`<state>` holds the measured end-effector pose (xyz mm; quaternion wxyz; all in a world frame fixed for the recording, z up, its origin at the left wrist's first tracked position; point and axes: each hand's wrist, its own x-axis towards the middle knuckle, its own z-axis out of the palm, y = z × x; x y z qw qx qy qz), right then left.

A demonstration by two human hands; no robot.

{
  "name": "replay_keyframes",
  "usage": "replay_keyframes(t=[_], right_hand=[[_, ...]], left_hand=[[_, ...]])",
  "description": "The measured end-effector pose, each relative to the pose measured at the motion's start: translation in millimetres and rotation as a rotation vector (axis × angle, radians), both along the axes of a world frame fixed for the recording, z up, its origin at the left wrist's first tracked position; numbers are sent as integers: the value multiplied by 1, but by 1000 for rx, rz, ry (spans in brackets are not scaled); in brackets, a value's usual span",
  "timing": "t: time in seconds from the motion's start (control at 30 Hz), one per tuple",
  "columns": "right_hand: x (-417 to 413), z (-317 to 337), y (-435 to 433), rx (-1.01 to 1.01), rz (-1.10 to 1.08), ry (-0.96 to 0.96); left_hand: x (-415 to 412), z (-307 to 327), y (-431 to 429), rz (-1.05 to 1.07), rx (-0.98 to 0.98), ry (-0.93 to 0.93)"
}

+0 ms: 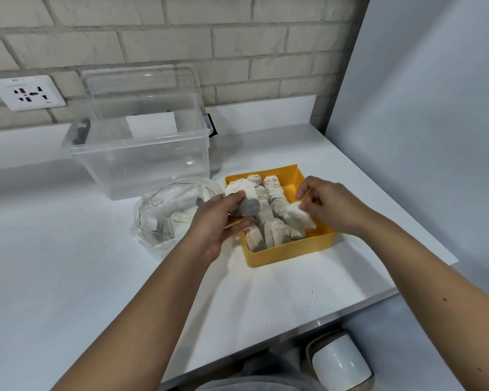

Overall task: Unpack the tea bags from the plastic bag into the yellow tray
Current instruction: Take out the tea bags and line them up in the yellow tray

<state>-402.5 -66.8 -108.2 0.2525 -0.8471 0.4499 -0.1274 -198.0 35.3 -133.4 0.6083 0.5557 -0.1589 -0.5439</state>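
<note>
A yellow tray (294, 251) sits on the white counter, holding several pale tea bags (268, 210) stood in rows. My left hand (218, 221) grips a small bunch of tea bags (244, 198) over the tray's left edge. My right hand (332, 204) pinches one tea bag (298, 218) at the right-hand row inside the tray. Left of the tray lies a crumpled clear plastic bag (164, 215), open, with a few dark items showing inside.
A clear plastic storage box (141, 148) with its lid propped behind stands at the back by the brick wall. A wall socket (27, 93) is at the far left. The counter's front edge runs diagonally; below it stands a white bin (339, 362).
</note>
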Motion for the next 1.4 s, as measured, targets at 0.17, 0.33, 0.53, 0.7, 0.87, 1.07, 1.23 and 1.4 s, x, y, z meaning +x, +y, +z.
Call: replay_keyframes(t=[0.17,0.33,0.53,0.7,0.87,1.07,1.23,1.4], right_hand=[[-3,-18,-1,115,50,145],[4,-26,-9,117,32,220],[10,-31,-9,1,0,264],[14,-33,-10,51,-28,256],[16,-29,-10,-56,-32,277],[32,8,15,146,-51,-360],[42,19,17,67,5,-303],[16,30,3,6,-64,-163]], left_hand=[[-2,0,-1,-26,-17,-42],[-2,-1,-2,-46,-10,-70],[7,0,-1,-11,1,-157],[9,-1,-2,-8,2,-164],[4,-2,-1,-74,5,-172],[-3,3,0,-140,6,-61],[-7,9,0,-159,-8,-110],[5,6,2,-59,-9,-137]])
